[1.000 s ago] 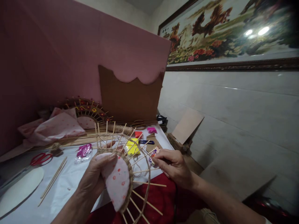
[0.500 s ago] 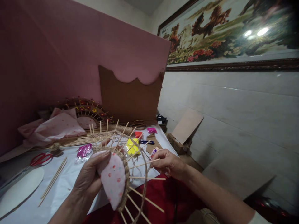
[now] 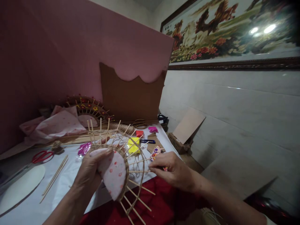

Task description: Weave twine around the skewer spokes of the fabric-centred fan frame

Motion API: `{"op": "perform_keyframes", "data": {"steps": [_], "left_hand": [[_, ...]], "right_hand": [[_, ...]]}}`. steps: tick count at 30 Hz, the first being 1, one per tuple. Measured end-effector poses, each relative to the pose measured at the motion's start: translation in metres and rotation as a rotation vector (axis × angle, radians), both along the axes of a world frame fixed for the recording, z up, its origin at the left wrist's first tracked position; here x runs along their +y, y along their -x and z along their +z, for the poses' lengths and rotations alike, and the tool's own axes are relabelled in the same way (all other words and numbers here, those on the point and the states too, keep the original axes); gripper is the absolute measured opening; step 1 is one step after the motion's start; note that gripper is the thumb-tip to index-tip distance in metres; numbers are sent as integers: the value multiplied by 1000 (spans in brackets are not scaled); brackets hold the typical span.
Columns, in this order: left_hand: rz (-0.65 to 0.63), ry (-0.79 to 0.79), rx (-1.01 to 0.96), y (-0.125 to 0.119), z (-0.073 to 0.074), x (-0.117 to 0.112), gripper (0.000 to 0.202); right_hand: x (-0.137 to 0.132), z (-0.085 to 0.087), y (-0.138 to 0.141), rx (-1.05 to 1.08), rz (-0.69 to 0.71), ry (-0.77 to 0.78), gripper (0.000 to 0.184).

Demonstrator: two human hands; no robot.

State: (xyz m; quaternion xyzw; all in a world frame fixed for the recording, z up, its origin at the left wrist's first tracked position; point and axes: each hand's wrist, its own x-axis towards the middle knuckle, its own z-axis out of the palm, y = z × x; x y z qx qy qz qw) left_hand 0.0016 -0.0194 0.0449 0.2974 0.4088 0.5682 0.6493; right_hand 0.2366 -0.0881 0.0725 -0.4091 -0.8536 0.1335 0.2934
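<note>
My left hand (image 3: 92, 170) grips a half-round piece covered in white floral cloth (image 3: 114, 175), thumb on the cloth and fingers behind. Twine edges its curve, and thin wooden sticks (image 3: 142, 187) fan outward from it. An outer ring of twine (image 3: 143, 168) crosses the sticks partway along. On the right side, my right hand (image 3: 172, 170) is closed with thumb and forefinger pinched at the tip of one stick (image 3: 138, 171). Its other fingers are curled. Just behind that hand lies a small patterned piece (image 3: 156, 152) with purple and orange spots.
Across the white-covered table lie red scissors (image 3: 42, 157), loose sticks (image 3: 55, 175), a white oval (image 3: 22, 189), and yellow (image 3: 133, 145), red (image 3: 139, 133) and magenta packets (image 3: 83, 149). A blue cutter (image 3: 147, 141) is farther back. A decorated half-round piece (image 3: 90, 106) stands behind crumpled cloth (image 3: 58, 123).
My right hand has shifted from one stick's end to the tip of the stick below it. The fan-shaped piece has moved slightly up and left in my left hand.
</note>
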Motion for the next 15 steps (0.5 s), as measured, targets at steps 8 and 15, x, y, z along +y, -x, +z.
{"op": "perform_keyframes", "data": {"steps": [8, 15], "left_hand": [[-44, 19, -10, -1, 0, 3, 18], [-92, -2, 4, 1, 3, 2, 15]], "right_hand": [[11, 5, -2, 35, -16, -70, 14], [23, 5, -14, 272, -115, 151, 22]]}}
